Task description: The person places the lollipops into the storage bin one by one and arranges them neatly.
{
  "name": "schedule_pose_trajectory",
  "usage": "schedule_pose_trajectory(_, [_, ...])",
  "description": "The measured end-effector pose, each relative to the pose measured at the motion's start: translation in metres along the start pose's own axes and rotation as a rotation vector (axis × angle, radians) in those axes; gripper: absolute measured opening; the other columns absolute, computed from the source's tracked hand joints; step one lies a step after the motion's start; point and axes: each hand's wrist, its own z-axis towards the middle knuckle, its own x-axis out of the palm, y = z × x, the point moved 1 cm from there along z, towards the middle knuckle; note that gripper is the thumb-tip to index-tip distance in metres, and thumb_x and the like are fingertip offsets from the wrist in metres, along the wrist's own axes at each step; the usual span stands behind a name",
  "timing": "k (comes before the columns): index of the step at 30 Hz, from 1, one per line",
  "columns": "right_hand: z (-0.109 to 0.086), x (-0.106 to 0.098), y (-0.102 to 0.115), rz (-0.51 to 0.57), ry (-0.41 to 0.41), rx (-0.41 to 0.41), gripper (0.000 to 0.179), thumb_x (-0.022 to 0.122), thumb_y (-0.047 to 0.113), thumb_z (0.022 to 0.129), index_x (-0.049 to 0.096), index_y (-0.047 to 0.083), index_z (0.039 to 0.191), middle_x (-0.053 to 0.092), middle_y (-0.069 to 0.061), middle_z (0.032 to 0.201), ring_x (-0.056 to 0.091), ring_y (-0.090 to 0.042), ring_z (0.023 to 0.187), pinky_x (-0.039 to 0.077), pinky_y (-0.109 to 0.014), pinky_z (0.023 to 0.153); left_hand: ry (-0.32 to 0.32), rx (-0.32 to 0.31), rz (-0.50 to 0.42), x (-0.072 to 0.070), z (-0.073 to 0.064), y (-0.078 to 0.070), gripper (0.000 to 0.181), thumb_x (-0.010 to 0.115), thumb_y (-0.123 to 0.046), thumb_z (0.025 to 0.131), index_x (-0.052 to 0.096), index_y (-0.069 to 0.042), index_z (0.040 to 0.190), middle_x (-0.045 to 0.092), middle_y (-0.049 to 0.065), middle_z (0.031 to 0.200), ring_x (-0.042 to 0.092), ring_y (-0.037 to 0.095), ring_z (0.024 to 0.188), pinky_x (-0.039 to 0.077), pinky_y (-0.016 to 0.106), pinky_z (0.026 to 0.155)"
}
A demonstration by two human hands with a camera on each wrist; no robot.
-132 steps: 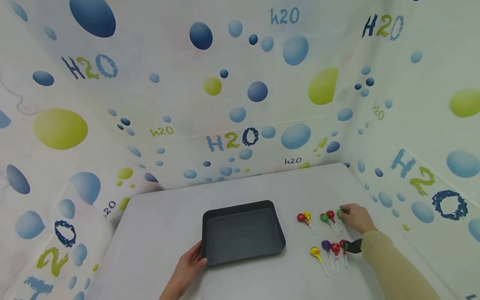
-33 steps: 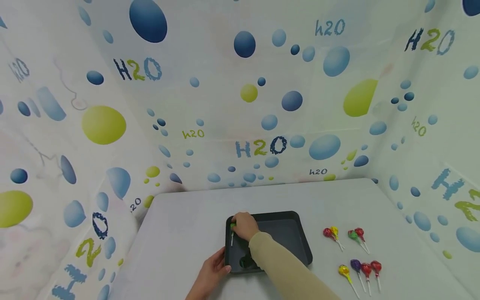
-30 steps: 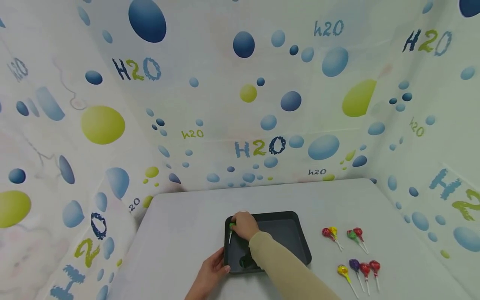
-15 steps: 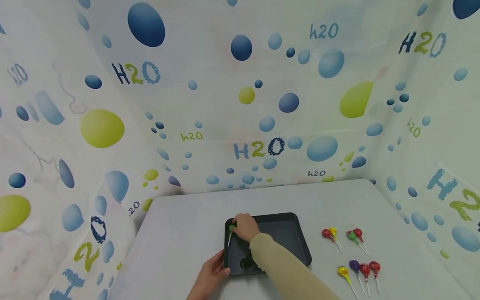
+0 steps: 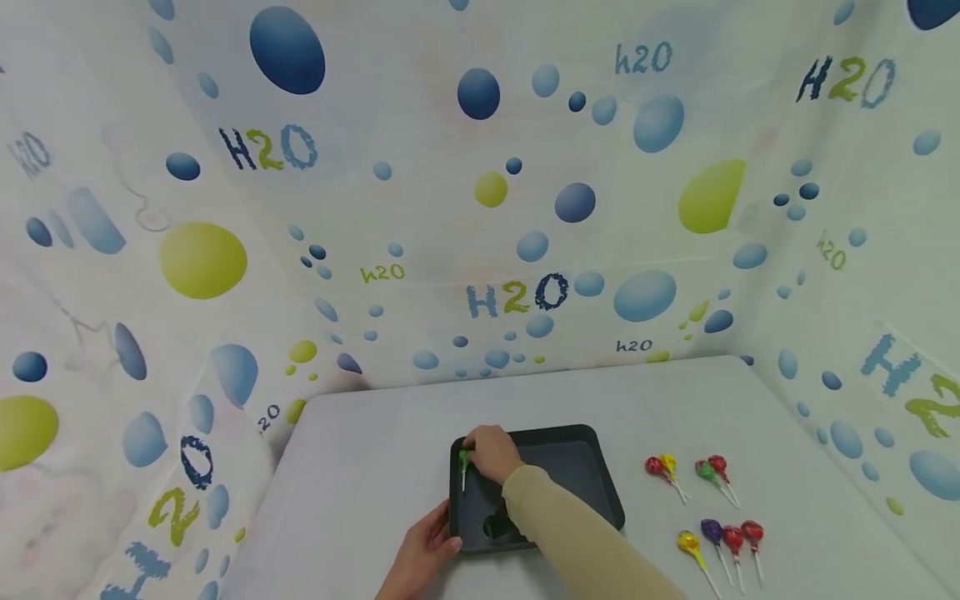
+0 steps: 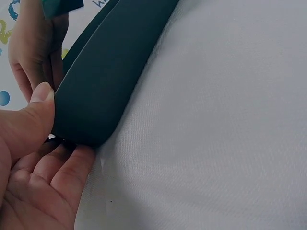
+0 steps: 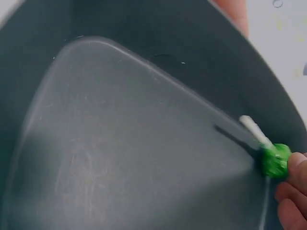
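A dark grey baking tray (image 5: 573, 462) lies on the white table. My left hand (image 5: 420, 557) grips its near left corner; in the left wrist view the thumb is on the wall and the fingers (image 6: 72, 172) curl under the base. Reaching across into the tray's far left corner, my right hand (image 5: 493, 454) pinches the head of a green lollipop (image 7: 276, 160) between thumb and fingers. Its white stick points toward the near side, close along the left wall. The rest of the tray floor in view is bare, partly hidden by the right sleeve.
Right of the tray lie more lollipops on the table (image 5: 375, 467): a red one (image 5: 655, 467) with a yellow, a green one (image 5: 707, 472) with a red, and nearer a yellow (image 5: 687, 542), a purple (image 5: 711, 530) and two reds (image 5: 732, 538). Patterned walls (image 5: 420, 208) enclose the table.
Since the oldest frame, my right hand has carried the green lollipop from the right-hand group left into the tray. Over the last second both hands have stayed nearly still.
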Motion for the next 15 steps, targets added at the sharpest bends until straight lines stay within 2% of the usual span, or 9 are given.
schedule_pose_trajectory(4, [-0.01, -0.026, -0.012, 0.037, -0.009, -0.057, 0.023, 0.073, 0.011, 0.094, 0.077, 0.005, 0.115, 0.077, -0.01, 0.112, 0.073, -0.026, 0.103, 0.064, -0.032, 0.083, -0.011, -0.044, 0.018, 0.004, 0.003, -0.001, 0.077, 0.069, -0.002, 0.094, 0.023, 0.022, 0.151, 0.028, 0.042, 0.157, 0.033, 0.052, 0.147, 0.053, 0.031, 0.11])
schedule_pose_trajectory(8, [-0.023, -0.076, -0.029, 0.096, -0.036, -0.079, 0.027, 0.07, 0.011, 0.096, 0.074, 0.002, 0.121, 0.077, -0.013, 0.115, 0.073, -0.027, 0.102, 0.064, -0.036, 0.084, -0.038, -0.096, 0.028, 0.003, 0.007, -0.004, 0.077, 0.069, -0.002, 0.094, 0.024, 0.02, 0.152, 0.027, 0.04, 0.158, 0.031, 0.051, 0.148, 0.05, 0.036, 0.113])
schedule_pose_trajectory(11, [-0.034, -0.125, -0.054, 0.105, -0.093, -0.031, 0.027, 0.071, 0.009, 0.095, 0.074, 0.0, 0.121, 0.077, -0.016, 0.115, 0.074, -0.028, 0.101, 0.065, -0.041, 0.087, -0.06, -0.117, 0.032, 0.003, 0.01, -0.006, 0.076, 0.069, -0.002, 0.094, 0.025, 0.019, 0.152, 0.028, 0.039, 0.158, 0.032, 0.05, 0.148, 0.048, 0.04, 0.115])
schedule_pose_trajectory(15, [-0.062, -0.19, -0.107, 0.05, -0.185, 0.089, 0.03, 0.071, 0.011, 0.096, 0.073, -0.001, 0.122, 0.077, -0.016, 0.116, 0.075, -0.03, 0.103, 0.066, -0.043, 0.087, -0.075, -0.117, 0.089, 0.005, 0.01, -0.005, 0.076, 0.071, -0.006, 0.094, 0.029, 0.018, 0.151, 0.033, 0.039, 0.156, 0.037, 0.049, 0.145, 0.052, 0.04, 0.112])
